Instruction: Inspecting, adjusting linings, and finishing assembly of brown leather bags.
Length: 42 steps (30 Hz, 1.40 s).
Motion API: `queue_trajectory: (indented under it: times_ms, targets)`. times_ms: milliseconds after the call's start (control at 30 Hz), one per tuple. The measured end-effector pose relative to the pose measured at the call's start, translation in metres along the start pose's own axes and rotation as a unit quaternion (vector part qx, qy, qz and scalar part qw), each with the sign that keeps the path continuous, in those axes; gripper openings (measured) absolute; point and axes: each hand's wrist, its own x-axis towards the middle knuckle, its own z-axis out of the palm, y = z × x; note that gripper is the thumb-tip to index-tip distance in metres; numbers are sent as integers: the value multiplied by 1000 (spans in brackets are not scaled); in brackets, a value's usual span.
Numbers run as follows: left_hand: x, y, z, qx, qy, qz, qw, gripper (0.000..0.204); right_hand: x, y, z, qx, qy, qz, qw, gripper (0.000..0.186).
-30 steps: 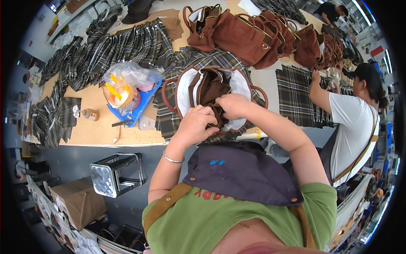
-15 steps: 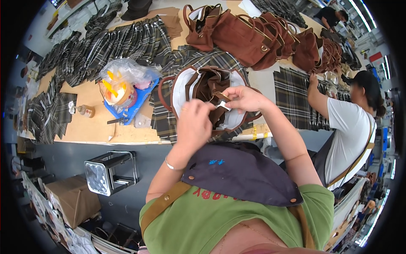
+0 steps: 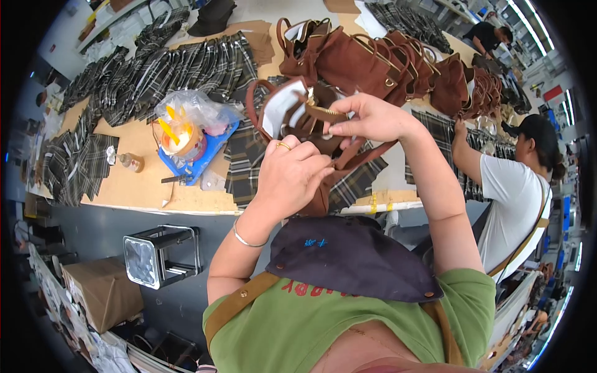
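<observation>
A reddish-brown handbag (image 3: 319, 200) with white inner panels stands tilted at the table's near edge, its mouth facing up. My right hand (image 3: 371, 118) is closed in a pinch at the far right of the opening, on a brown zipper strip (image 3: 326, 114) with brass teeth. Curled over the near side of the mouth, my left hand (image 3: 292, 174) has its fingers closed at the bag's rim; the fingertips are partly hidden. One brown handle (image 3: 252, 102) stands up at the left, another (image 3: 367, 155) runs below my right wrist. Dark brown lining shows inside.
Finished brown bags (image 3: 354, 65) stand in a row behind. Plaid fabric pieces (image 3: 199, 65) cover the left of the table. A blue tray (image 3: 211, 146) holds a tub (image 3: 185, 146) with yellow-handled tools; a small bottle (image 3: 131, 162) is nearby. A co-worker (image 3: 513, 180) works at the right.
The bag has been tilted and turned, with its near side pulled toward me. My left hand has moved from inside the opening to the near rim; my right hand has shifted slightly up and right.
</observation>
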Motion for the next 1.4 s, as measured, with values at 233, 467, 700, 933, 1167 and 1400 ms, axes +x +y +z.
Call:
queue_trajectory:
  times_ms: [233,467,700,933,1167,1400]
  targets:
    - [-12,-3,4,-177,-79,-68,979,12,-4,17,8,-125,-58,-79,987,23]
    - [-9,-8,7,-214,-92,-75,970,13,-6,10,3,-130,-102,18,986,18]
    - [-11,-9,11,-262,-101,-86,956,12,-3,17,1,-73,-143,-11,987,16]
    - [-13,-6,12,-247,-75,-105,960,15,0,25,-1,-91,-144,-23,985,12]
    - [-13,-2,13,-216,-50,-119,968,15,0,23,-3,-96,-147,-10,984,14]
    - [-16,0,12,-217,-51,-129,966,15,-2,21,-3,-118,-143,-21,982,16]
